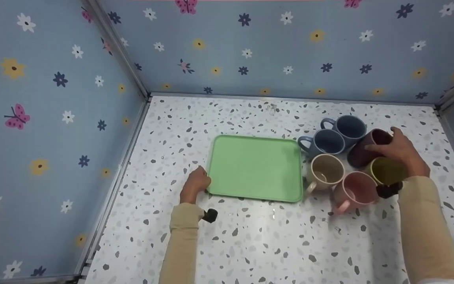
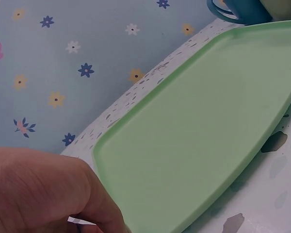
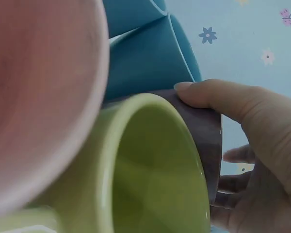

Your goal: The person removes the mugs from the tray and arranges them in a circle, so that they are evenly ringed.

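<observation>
My left hand grips the left edge of a light green tray, thumb at the rim in the left wrist view. At the right, my right hand holds a dark purple mug near its rim, thumb on one side and fingers round the other. That mug leans in the head view, its handle out of sight. Close below the hand stands a yellow-green mug, partly covered by the wrist. A pink mug, a beige mug and two blue mugs crowd round the purple one.
The tray and mugs lie on a white speckled table. Blue flowered panels wall it at the back and sides. The front blue mug's handle and the beige mug stand right at the tray's right edge.
</observation>
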Demonstrator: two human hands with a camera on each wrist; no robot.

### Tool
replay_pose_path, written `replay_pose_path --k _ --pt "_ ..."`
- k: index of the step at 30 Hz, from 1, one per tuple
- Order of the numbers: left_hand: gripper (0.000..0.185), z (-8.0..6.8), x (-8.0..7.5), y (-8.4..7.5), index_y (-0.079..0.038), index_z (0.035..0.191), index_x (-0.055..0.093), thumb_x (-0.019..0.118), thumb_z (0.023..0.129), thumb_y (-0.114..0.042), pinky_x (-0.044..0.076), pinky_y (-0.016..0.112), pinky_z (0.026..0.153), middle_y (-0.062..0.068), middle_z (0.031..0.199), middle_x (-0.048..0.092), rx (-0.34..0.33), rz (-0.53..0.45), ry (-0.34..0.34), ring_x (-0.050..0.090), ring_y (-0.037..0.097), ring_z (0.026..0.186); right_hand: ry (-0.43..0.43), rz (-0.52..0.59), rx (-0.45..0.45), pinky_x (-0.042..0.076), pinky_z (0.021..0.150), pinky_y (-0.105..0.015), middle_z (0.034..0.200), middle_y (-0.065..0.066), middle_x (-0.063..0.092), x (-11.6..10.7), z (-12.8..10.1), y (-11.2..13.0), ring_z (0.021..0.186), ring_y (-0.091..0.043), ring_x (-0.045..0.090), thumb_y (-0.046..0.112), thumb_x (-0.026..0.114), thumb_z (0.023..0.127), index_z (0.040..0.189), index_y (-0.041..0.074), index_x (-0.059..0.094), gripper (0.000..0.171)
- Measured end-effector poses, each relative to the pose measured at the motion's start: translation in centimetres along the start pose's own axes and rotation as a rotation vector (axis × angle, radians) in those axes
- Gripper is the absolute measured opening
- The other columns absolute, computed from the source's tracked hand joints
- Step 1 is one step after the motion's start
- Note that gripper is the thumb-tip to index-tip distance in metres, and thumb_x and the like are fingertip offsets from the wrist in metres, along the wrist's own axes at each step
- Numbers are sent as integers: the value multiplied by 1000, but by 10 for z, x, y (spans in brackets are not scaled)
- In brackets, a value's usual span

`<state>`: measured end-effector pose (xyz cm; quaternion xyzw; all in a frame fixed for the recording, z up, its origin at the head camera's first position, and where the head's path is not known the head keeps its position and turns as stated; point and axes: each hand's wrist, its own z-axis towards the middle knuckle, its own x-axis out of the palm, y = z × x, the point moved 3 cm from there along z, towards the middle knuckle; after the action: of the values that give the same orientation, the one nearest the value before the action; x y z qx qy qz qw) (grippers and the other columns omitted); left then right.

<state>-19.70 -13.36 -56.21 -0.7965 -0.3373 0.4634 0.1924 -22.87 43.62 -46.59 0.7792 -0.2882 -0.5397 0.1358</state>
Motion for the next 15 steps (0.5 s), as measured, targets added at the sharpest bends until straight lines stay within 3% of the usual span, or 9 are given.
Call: replay_pose_path --k 10,15 --pt "6 -1 0 0 -7 88 43 39 83 -5 32 31 65 6 80 40 -5 3 -5 39 22 74 -97 -4 -55 21 104 -68 144 -44 12 4 4 1 129 -59 23 50 73 78 147 -8 -11 123" --pt "6 -3 0 0 -9 84 39 37 81 -4 30 31 63 5 78 37 15 -4 -7 36 20 71 -132 14 -80 20 103 -70 144 -44 12 11 2 1 129 -59 22 44 75 77 149 -3 -9 121"
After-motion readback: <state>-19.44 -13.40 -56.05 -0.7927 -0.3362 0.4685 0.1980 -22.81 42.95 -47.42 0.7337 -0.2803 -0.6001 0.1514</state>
